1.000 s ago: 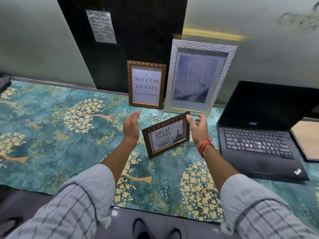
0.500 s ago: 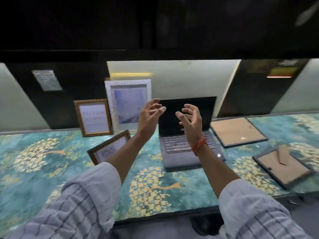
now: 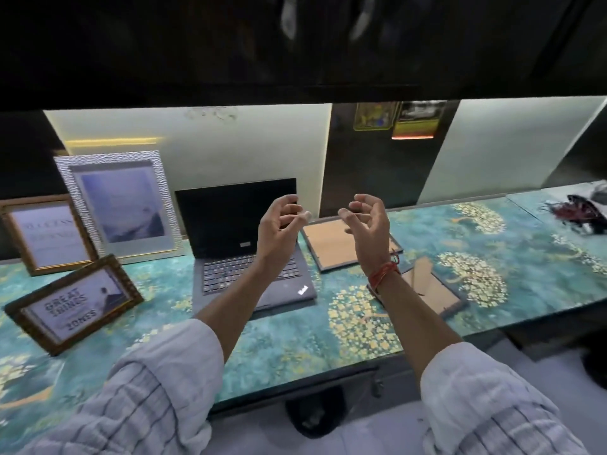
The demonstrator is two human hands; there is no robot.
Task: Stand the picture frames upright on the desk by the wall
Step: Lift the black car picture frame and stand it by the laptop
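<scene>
Empty hands [image 3: 323, 221] now rightward; brown-framed picture [image 3: 74, 303] upright.

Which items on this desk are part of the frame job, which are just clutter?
Job:
silver frame, upright at wall
gold frame, upright
small brown frame, upright
face-down frame, lying flat
second face-down frame, lying flat, stand showing
left hand and right hand, both empty

Clutter:
laptop, open
dark bundle, far right
</scene>
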